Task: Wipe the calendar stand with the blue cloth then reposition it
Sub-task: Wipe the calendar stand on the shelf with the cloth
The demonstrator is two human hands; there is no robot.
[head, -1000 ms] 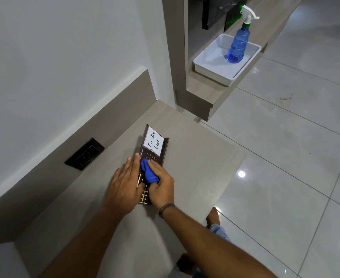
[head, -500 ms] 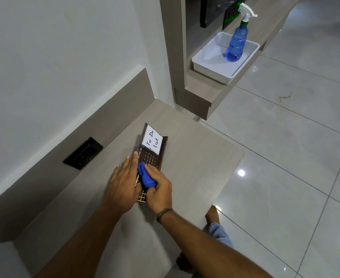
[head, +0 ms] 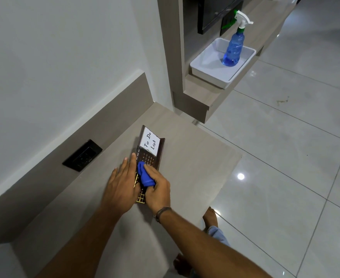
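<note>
A dark brown calendar stand [head: 151,155] lies flat on the grey desk top [head: 195,163], with a white "To Do List" pad at its far end and gold trim at its near end. My right hand [head: 158,191] is closed on a bunched blue cloth [head: 144,176] and presses it onto the stand's middle. My left hand [head: 123,184] rests flat along the stand's left edge, fingers spread, holding it down. The hands hide the stand's near half.
A black wall socket [head: 82,155] sits on the back panel to the left. On a higher shelf at the back right stands a white tray [head: 209,73] with a blue spray bottle [head: 234,50] in it. The desk's right edge drops to a glossy tiled floor [head: 285,177].
The cloth and my right hand have slid slightly toward the stand's far end. My left hand has stayed on the stand's left edge.
</note>
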